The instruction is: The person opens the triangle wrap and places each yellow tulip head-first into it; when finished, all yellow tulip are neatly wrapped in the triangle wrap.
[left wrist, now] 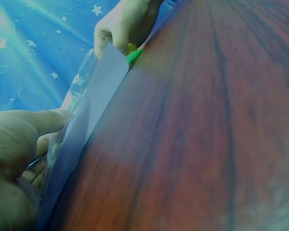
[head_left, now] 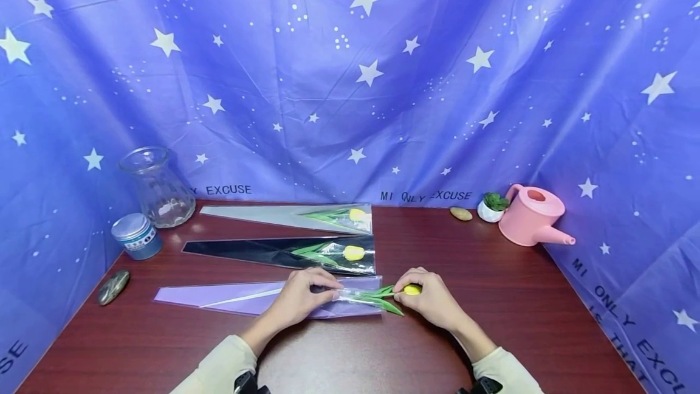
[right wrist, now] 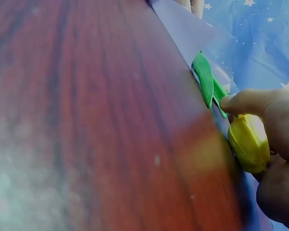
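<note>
A purple flower sleeve (head_left: 240, 297) with a clear front lies nearest the person, its wide mouth to the right. My left hand (head_left: 302, 294) pinches the clear film partway along it; the left wrist view shows thumb and fingers at the sleeve's edge. My right hand (head_left: 432, 300) pinches a yellow tulip (right wrist: 249, 143) just below its bloom, beside the sleeve's mouth. The tulip's green leaves (head_left: 389, 304) straddle the mouth, partly under the film, while the bloom stays outside. In the right wrist view a thumb lies against the stem by the leaves (right wrist: 204, 79).
Behind lie a black sleeve (head_left: 235, 248) and a grey sleeve (head_left: 251, 215), each with a yellow tulip inside. At left stand a glass vase (head_left: 164, 190), a blue jar (head_left: 137, 237) and a dark stone (head_left: 113, 287). A pink watering can (head_left: 527, 217), small potted plant (head_left: 492, 207) and tan stone (head_left: 461, 214) are back right.
</note>
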Tool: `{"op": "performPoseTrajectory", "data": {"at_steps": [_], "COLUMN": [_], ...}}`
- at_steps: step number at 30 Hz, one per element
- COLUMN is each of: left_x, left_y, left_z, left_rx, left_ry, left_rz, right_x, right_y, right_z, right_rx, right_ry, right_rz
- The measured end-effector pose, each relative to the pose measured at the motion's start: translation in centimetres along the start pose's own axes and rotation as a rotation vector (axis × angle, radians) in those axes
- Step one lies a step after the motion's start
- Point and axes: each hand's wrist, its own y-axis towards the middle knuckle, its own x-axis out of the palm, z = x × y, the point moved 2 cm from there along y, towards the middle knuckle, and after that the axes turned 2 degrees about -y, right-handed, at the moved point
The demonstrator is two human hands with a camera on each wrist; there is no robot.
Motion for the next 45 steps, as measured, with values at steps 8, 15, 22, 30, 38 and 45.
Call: {"op": "performPoseTrajectory", "data": {"at_steps": [8,15,22,30,38,45], "left_x": [-0.1,-0.1,-0.1,-0.4,-0.6,-0.7], "left_y": [0.0,0.0,0.0,0.0,0.1,0.1], "left_z": [-0.2,-0.3,-0.3,-0.2,-0.1,0.1], "left_rx": [-0.004,-0.018,-0.02,-0.002,0.001,0.002], "left_ry": [-0.006,-0.011,-0.022,-0.011,-0.024,-0.037], "left_rz": [0.003,-0.002,-0.007,0.0,-0.002,-0.006], "right_x": [-2.2,-3.7,-3.4,-2.8,-1.8,-0.7], "right_y": [-1.0,-2.1,-2.1,-2.0,-1.5,-1.0], "right_z": [1.4,2.6,2.4,1.7,0.5,-0.2], "right_rx": [0.0,-0.002,0.01,-0.038,-0.019,-0.02], "right_ry": [0.08,0.102,0.064,0.141,0.171,0.184], "right_rz": [-0.053,-0.079,-0.025,-0.008,-0.008,-0.013]}}
